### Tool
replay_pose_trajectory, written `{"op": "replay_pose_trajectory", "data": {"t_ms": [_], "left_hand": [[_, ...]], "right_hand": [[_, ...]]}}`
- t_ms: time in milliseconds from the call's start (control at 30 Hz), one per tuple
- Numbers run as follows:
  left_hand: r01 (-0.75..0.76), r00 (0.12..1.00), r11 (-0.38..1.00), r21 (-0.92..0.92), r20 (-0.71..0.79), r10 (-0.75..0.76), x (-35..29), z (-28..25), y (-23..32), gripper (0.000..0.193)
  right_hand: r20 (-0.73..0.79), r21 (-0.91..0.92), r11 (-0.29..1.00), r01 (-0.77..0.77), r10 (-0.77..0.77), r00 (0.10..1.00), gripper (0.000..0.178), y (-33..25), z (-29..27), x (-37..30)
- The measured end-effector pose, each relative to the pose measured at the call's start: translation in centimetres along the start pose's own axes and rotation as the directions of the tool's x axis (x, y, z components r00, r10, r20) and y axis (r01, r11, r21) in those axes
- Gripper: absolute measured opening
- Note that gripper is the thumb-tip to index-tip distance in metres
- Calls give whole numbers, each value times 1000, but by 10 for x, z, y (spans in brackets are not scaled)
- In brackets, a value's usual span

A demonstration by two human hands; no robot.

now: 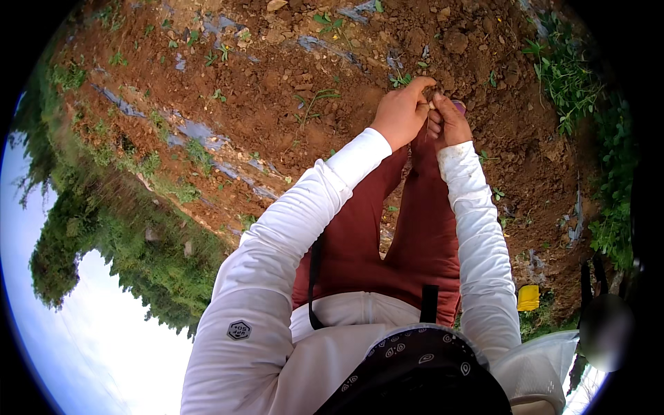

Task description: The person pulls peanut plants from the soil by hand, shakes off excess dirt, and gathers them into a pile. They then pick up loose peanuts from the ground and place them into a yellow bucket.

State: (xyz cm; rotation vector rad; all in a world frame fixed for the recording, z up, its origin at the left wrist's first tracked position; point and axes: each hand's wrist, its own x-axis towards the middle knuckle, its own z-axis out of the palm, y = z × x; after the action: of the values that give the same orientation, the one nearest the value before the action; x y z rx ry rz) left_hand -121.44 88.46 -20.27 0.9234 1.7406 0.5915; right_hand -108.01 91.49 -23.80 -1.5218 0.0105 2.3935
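My two hands meet in front of my knees, just above the bare soil (353,114). My left hand (402,116) pinches a small brown clump (430,92) between thumb and fingers. Close against it, my right hand (452,124) is closed too, with its thumb and curled fingers at the clump's lower edge. A tiny pale bit shows between the fingertips. What kind of thing the clump is cannot be made out, as the fingers cover much of it. A purple patch (461,106) peeks out behind my right hand.
Torn grey plastic film (200,131) lies in strips across the reddish soil, among small green seedlings (315,104). Leafy green plants (570,79) line the right side. A yellow object (528,298) rests by my right elbow. Trees (131,256) stand far left.
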Motion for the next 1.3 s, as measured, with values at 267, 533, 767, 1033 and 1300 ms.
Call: {"op": "replay_pose_trajectory", "data": {"t_ms": [267,533,767,1033,1300], "left_hand": [[17,999,959,284,-39,-6,39,-86,-40,42],[181,967,787,590,37,-250,87,-237,-204,38],[489,872,817,306,-194,-449,189,-337,-335,40],[422,875,826,372,-406,-264,301,-347,-402,43],[522,843,469,712,-513,-160,329,-310,-399,34]], "right_hand": [[371,678,735,11,-355,858,20,-76,11,38],[134,245,898,367,-406,904,17,-49,63,62],[99,185,968,168,-188,977,18,76,161,137],[40,-49,995,87,-85,996,17,119,168,210],[90,-101,967,234,-226,970,19,70,138,279]]}}
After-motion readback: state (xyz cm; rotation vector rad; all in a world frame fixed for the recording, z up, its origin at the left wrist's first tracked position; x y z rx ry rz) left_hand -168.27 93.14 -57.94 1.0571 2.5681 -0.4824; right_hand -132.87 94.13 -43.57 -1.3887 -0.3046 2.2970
